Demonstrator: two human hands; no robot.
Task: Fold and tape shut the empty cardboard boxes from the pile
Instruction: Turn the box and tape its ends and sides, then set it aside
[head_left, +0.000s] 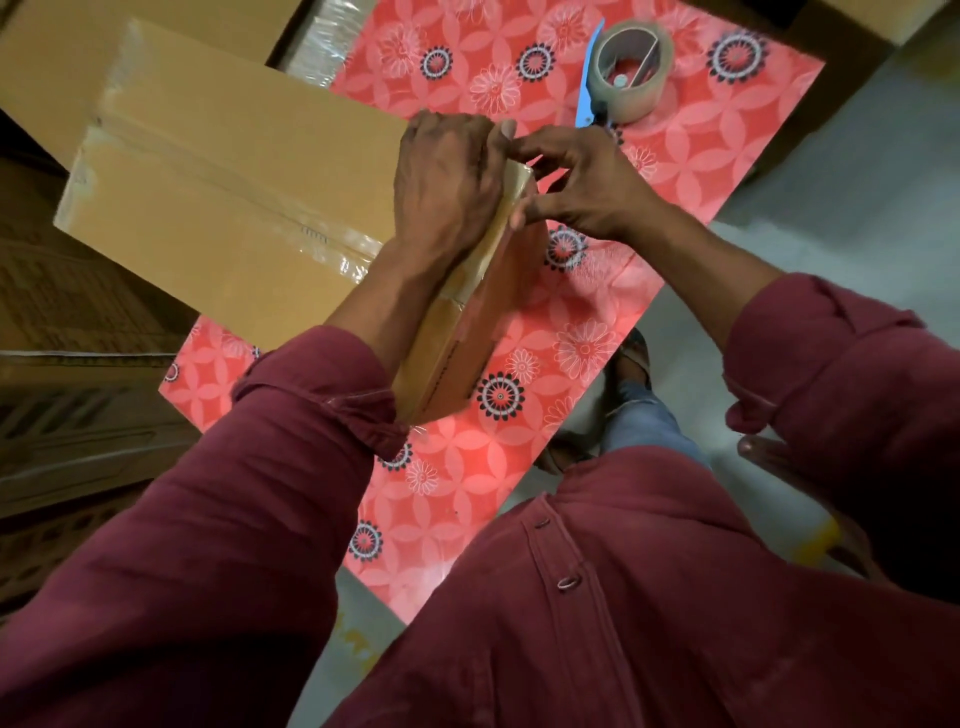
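While a taped cardboard box (234, 192) is lying on the floral worktop (571, 322), the left hand (447, 182) is curling its grip over the box's near edge. The right hand (587, 187) is pinching that same corner, with a tape dispenser (628, 73) sitting beyond.
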